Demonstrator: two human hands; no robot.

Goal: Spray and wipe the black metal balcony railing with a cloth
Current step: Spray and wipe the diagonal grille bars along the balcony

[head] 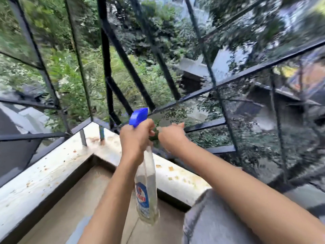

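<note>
My left hand (136, 138) grips the neck of a clear spray bottle (146, 187) with a blue trigger head (139, 116) and a blue and white label. The nozzle points toward the black metal railing (198, 89). My right hand (171, 136) sits just right of it, close to a lower rail, with a scrap of dark green cloth (153, 137) showing between the two hands. How the right fingers lie on the cloth is blurred. The railing's bars run across the whole upper view, forming a corner at centre.
A white stone ledge (52, 169) with rust spots runs under the railing and bends at the corner. A beige wall face (84, 196) drops below it. Green bushes and grey buildings lie beyond the bars. My knee in grey fabric (211, 219) is at lower right.
</note>
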